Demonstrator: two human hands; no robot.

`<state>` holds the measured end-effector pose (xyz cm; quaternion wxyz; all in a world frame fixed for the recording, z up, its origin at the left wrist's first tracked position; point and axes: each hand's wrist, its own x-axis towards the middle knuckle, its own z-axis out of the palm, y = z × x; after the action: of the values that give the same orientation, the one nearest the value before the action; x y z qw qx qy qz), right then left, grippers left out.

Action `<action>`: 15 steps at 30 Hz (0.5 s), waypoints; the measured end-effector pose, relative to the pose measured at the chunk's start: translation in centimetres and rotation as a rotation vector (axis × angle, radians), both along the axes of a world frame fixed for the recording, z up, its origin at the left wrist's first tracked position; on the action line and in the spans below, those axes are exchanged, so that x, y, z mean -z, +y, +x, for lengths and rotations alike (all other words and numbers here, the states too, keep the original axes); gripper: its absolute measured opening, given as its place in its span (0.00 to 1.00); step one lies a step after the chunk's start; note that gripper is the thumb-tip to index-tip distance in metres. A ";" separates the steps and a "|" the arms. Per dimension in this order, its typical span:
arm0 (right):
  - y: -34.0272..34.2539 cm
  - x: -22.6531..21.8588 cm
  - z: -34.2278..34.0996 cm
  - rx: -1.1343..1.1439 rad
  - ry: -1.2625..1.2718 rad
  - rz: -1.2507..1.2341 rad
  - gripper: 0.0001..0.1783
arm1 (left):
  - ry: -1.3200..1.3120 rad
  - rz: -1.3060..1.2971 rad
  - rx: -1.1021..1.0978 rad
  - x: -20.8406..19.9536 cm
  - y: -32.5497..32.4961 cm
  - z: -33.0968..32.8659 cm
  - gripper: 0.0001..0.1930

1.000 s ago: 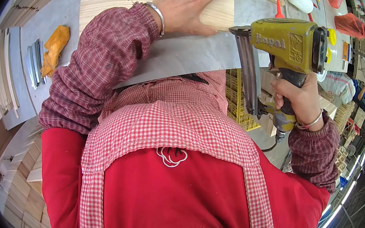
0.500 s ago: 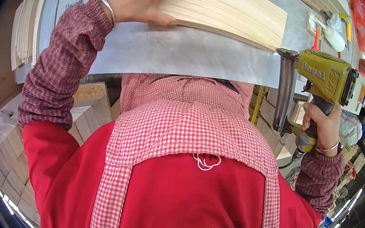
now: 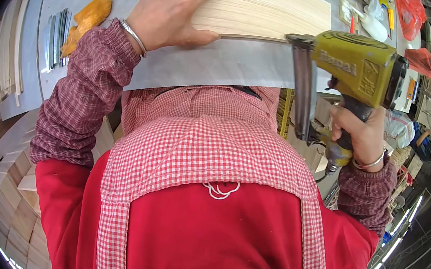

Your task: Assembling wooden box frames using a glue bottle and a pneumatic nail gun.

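Observation:
A pale wooden board (image 3: 265, 10) lies on the grey metal tabletop (image 3: 208, 58). My left hand (image 3: 174, 8) grips its left part, thumb along the near edge and fingers over the top. In my right hand (image 3: 362, 132) is a yellow-green pneumatic staple gun (image 3: 351, 57), fingers wrapped round its dark handle. The gun's nose meets the board's near edge, toward the right end. Its long magazine points down toward my body. The far side of the board and some left fingertips are cut off by the upper edge of the picture.
Left of my arm lie a yellow-orange glove (image 3: 91, 14) and several metal staple strips (image 3: 56, 34). Thin wooden strips (image 3: 5, 49) stand at the far left. A white bottle (image 3: 373, 27) and red plastic bags (image 3: 410, 16) are at the upper right. Wooden pieces (image 3: 13, 201) are stacked lower left.
The staple gun has shifted left along the board's near edge. My left hand still holds the board. The view has turned a little, bringing the glove and staple strips into sight.

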<state>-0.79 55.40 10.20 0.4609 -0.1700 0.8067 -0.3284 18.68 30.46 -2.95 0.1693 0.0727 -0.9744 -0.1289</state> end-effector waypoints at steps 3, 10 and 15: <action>-0.1 0.0 0.6 -0.030 -0.042 -0.051 0.12 | 0.009 -0.019 0.014 -0.1 0.3 -0.5 0.40; 0.3 0.1 0.5 -0.051 -0.035 -0.060 0.12 | 0.092 0.013 -0.006 0.4 0.9 -0.8 0.40; 0.4 0.2 0.3 -0.039 -0.037 -0.043 0.11 | 0.091 -0.018 0.011 0.2 0.8 -1.2 0.40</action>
<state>-0.46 55.83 10.02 0.4784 -0.1896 0.7872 -0.3398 17.49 31.30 -3.11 0.2136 0.0597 -0.9671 -0.1244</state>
